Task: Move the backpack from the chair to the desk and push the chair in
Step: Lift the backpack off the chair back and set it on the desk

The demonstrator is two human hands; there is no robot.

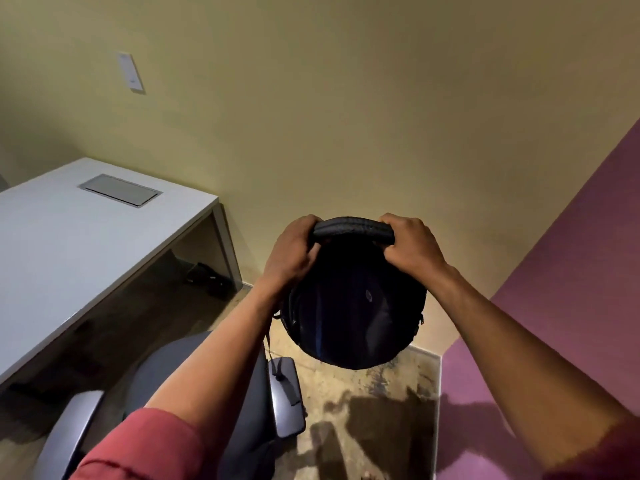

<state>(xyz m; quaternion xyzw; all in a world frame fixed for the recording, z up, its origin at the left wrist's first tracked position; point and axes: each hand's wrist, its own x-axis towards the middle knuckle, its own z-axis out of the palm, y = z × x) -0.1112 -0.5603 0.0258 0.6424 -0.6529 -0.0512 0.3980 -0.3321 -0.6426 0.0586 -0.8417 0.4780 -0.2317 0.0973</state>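
A dark backpack (353, 306) hangs in the air by its padded top handle, to the right of the chair and above the floor. My left hand (292, 254) grips the handle's left end and my right hand (412, 245) grips its right end. A thin strap dangles from the backpack down to the chair's right armrest. The grey office chair (162, 372) stands below my left arm, pulled out from the desk, with its seat bare. The white desk (69, 244) is at the left.
A grey cable hatch (120, 189) is set into the desk top. Dark items lie on the floor under the desk. A beige wall is ahead and a purple wall (571, 289) closes in on the right. Worn floor shows below the backpack.
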